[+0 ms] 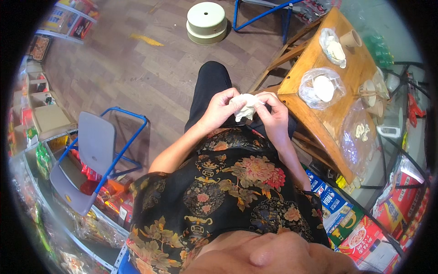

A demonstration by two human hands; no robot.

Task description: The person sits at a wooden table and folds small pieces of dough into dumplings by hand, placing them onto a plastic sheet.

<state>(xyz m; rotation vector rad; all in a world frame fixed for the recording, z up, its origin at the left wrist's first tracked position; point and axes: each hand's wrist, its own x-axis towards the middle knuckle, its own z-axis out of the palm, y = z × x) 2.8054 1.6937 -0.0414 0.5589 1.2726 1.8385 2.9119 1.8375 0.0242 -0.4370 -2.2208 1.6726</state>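
Observation:
A thin, crumpled piece of soft white dough-like material (245,105) is pinched between both hands above my lap, with its lower edge hanging loose. My left hand (222,109) grips its left side between thumb and fingers. On its right side, my right hand (273,111) does the same, near the corner of a wooden table (309,106). On that table a round white piece (323,88) rests on a clear plastic bag (305,89). Farther back, another white lump (335,50) lies on plastic. Small shaped white pieces (362,132) sit on a clear plastic sheet (352,152).
Paper cups (351,38) stand along the table's far side. A pale round stool (206,16) is on the wood-patterned floor ahead. To my left are a blue-framed folding chair (97,140) and shelves of packaged goods (44,159). Printed cartons (337,209) are stacked at right.

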